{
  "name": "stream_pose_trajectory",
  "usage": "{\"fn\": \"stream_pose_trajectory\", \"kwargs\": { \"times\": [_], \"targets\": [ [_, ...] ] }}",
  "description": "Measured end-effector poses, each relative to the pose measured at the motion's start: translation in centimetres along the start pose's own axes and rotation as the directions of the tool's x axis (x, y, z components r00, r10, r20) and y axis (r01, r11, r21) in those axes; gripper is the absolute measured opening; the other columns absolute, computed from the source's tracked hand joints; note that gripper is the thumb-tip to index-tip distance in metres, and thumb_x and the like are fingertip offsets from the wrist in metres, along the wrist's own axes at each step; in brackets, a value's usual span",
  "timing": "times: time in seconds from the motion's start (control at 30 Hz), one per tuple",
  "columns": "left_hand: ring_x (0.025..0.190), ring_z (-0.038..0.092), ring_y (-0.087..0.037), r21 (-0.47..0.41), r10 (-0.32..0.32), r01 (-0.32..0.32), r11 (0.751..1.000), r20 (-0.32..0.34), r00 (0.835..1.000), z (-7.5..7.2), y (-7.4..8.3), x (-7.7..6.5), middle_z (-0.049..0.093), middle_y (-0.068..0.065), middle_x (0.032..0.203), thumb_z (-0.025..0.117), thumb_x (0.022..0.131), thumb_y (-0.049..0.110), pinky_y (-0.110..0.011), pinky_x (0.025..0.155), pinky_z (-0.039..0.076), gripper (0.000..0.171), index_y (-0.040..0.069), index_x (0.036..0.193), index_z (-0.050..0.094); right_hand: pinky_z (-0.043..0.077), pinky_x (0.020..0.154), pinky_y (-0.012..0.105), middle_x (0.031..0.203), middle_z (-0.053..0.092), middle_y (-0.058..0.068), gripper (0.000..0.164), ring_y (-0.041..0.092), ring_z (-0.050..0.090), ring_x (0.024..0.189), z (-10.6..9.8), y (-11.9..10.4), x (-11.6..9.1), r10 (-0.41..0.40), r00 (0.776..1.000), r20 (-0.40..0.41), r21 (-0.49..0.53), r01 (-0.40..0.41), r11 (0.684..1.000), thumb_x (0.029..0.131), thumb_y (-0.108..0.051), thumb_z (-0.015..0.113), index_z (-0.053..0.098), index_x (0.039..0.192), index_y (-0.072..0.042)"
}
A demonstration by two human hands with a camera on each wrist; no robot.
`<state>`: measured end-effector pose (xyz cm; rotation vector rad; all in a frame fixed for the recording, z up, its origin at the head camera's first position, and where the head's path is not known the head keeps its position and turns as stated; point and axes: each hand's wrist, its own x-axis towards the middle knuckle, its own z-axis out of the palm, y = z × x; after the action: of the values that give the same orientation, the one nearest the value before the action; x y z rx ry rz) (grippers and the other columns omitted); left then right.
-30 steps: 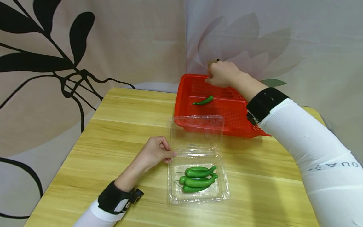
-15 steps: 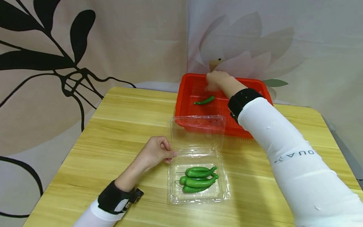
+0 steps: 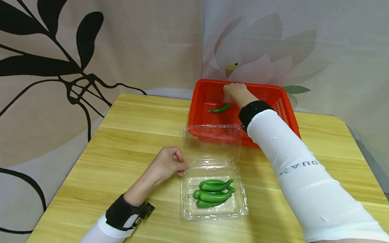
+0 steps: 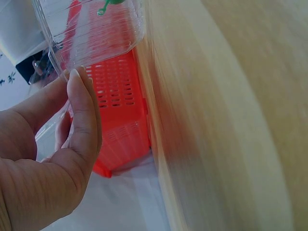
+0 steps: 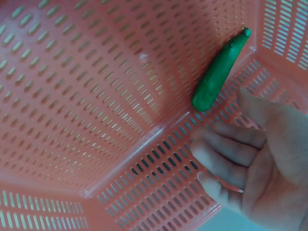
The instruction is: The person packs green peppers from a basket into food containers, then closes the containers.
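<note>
My left hand (image 3: 168, 162) pinches the left edge of a clear plastic clamshell box (image 3: 243, 199) near its hinge. The box lies open, lid tilted back toward a red basket (image 3: 290, 116). Several green chili peppers (image 3: 214, 195) lie side by side in the box's base. Inside the basket, my right hand (image 3: 235, 91) reaches down beside a single green chili pepper (image 3: 219, 108). The right wrist view shows that pepper (image 5: 219, 72) just past the fingertips, on the perforated basket surface; thumb and loosely bent fingers (image 5: 226, 147) hold nothing.
The basket stands at the back of the wooden table (image 3: 130, 128), against a printed curtain (image 3: 158, 40). The clamshell's lid (image 3: 212, 141) overlaps the basket's front wall in the head view. A white sleeve (image 3: 291, 168) crosses the table's right side.
My right hand has come down from above the basket's back rim into the basket, closer to the lone pepper. The left hand and the clamshell box have stayed in place.
</note>
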<state>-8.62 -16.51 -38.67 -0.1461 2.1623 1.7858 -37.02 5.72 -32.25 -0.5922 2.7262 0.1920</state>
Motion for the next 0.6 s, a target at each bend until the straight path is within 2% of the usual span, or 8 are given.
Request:
{"fn": "stream_pose_trajectory", "kwargs": {
  "times": [0.13, 0.37, 0.47, 0.6],
  "targets": [
    [0.063, 0.069, -0.02, 0.0, -0.007, 0.007, 1.0, 0.002, 1.0, 0.1, 0.0, 0.1, 0.072, -0.018, 0.077, 0.078, 0.087, -0.011, -0.038, 0.065, 0.065, 0.025, -0.003, 0.085, 0.054, 0.052, 0.102, 0.049, 0.113, 0.067, 0.016, 0.037, 0.034, 0.059, 0.108, 0.5, -0.1, 0.1, 0.023, 0.999, 0.035, 0.01, -0.023, 1.0, 0.1, -0.039, 0.07, 0.069, 0.115, -0.005],
    [0.063, 0.069, -0.021, 0.0, 0.0, 0.0, 1.0, 0.004, 1.0, 0.1, -0.2, 0.1, 0.072, -0.019, 0.079, 0.078, 0.087, -0.011, -0.046, 0.069, 0.066, 0.025, -0.003, 0.086, 0.054, 0.049, 0.108, 0.053, 0.125, 0.067, 0.019, 0.049, 0.034, 0.059, 0.113, 0.9, -0.5, 0.2, 0.045, 0.996, 0.075, 0.03, -0.047, 0.998, 0.099, -0.038, 0.072, 0.065, 0.13, -0.001],
    [0.063, 0.069, -0.021, -0.004, 0.001, -0.001, 1.0, 0.007, 1.0, 0.1, -0.2, 0.1, 0.073, -0.022, 0.081, 0.078, 0.087, -0.011, -0.046, 0.07, 0.066, 0.025, -0.003, 0.086, 0.054, 0.05, 0.107, 0.051, 0.121, 0.066, 0.017, 0.043, 0.032, 0.058, 0.11, 1.2, -0.6, 0.5, 0.058, 0.994, 0.094, 0.041, -0.062, 0.997, 0.098, -0.035, 0.071, 0.066, 0.127, -0.003],
    [0.063, 0.069, -0.02, -0.001, 0.012, -0.012, 1.0, 0.008, 1.0, 0.0, -0.2, 0.1, 0.073, -0.023, 0.081, 0.078, 0.087, -0.011, -0.041, 0.067, 0.066, 0.025, -0.004, 0.086, 0.054, 0.052, 0.102, 0.046, 0.105, 0.062, 0.013, 0.034, 0.031, 0.057, 0.105, 1.4, -0.7, 0.6, 0.06, 0.989, 0.135, 0.086, -0.072, 0.994, 0.103, -0.036, 0.063, 0.068, 0.114, -0.005]
  ]
}}
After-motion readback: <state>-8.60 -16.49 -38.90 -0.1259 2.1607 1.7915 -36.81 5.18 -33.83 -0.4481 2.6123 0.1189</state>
